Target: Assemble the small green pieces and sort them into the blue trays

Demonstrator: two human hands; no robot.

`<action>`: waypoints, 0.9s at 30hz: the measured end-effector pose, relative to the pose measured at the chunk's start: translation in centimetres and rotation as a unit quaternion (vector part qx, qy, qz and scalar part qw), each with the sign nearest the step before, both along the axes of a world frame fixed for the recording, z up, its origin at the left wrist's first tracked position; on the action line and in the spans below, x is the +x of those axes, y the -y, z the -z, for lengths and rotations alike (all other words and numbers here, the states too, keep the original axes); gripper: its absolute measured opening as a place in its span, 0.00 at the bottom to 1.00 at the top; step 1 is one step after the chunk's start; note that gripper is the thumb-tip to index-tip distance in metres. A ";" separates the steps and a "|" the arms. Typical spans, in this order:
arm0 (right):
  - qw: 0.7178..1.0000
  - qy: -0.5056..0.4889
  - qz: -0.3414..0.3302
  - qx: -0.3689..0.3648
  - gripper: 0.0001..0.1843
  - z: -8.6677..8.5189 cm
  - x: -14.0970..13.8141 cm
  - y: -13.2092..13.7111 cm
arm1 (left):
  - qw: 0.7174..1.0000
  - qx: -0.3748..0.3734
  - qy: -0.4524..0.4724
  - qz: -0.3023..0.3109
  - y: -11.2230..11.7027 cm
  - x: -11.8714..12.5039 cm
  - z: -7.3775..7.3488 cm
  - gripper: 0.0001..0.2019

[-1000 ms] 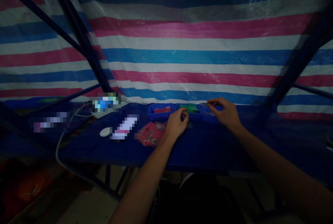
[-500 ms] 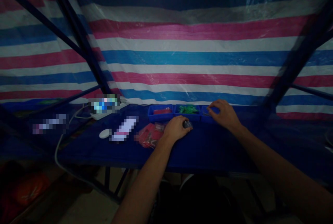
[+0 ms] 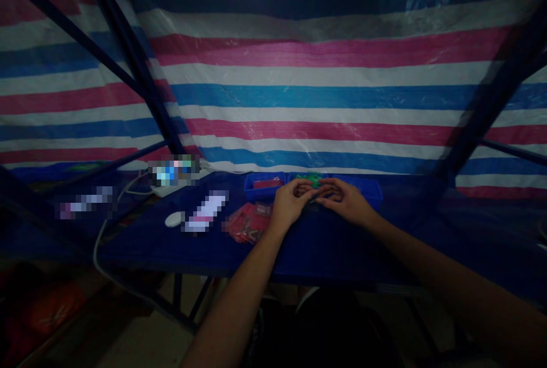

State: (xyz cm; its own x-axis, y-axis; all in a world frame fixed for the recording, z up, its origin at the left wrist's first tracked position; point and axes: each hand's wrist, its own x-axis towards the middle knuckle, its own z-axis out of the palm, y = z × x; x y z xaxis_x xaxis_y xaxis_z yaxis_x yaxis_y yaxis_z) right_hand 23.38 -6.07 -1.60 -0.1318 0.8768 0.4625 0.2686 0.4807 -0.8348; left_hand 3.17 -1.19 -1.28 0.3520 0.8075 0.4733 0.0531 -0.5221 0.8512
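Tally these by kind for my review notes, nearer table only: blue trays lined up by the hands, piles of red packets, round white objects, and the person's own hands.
Blue trays: 3
Pile of red packets: 1
Round white object: 1
Left hand and right hand: 2
Total: 7

Two hands [image 3: 293, 204] [image 3: 347, 203], three blue trays [image 3: 264, 192], one round white object [image 3: 174, 219] and one heap of red packets [image 3: 247, 223] (too overlapped to count singly) are visible.

Three bins [image 3: 262, 193] are set in a row along the rear of the blue counter [image 3: 342, 251]. Red packets [image 3: 245, 224] are piled before the leftmost. A blurred item [image 3: 207, 211], white disc [image 3: 175, 219] and power strip [image 3: 164, 190] are placed farther left.
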 end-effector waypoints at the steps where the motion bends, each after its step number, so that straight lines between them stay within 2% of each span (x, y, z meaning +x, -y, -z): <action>1: 0.999 -0.026 -0.021 -0.022 0.29 0.2 -0.3 -0.1 | 1.000 -0.008 0.015 0.013 0.0 0.1 0.0 0.15; 6: 0.993 -0.087 -0.032 -0.073 0.22 0.3 -1.0 -0.1 | 0.997 -0.032 0.047 0.045 0.1 0.3 0.0 0.17; 13: 0.993 -0.113 0.030 -0.035 0.20 0.1 -0.7 -0.3 | 0.998 -0.050 0.032 0.037 0.0 0.4 0.2 0.20; 17: 0.992 -0.116 0.025 -0.032 0.19 0.0 -0.4 -0.3 | 0.996 -0.070 0.017 0.051 0.1 0.4 0.2 0.18; 22: 0.993 -0.104 0.019 -0.043 0.19 0.0 -0.4 -0.3 | 0.996 -0.060 0.024 0.065 0.1 0.5 0.4 0.18; 27: 0.990 -0.134 0.016 -0.043 0.21 0.6 -0.1 -0.8 | 0.994 -0.070 0.023 0.083 -0.2 0.5 0.8 0.19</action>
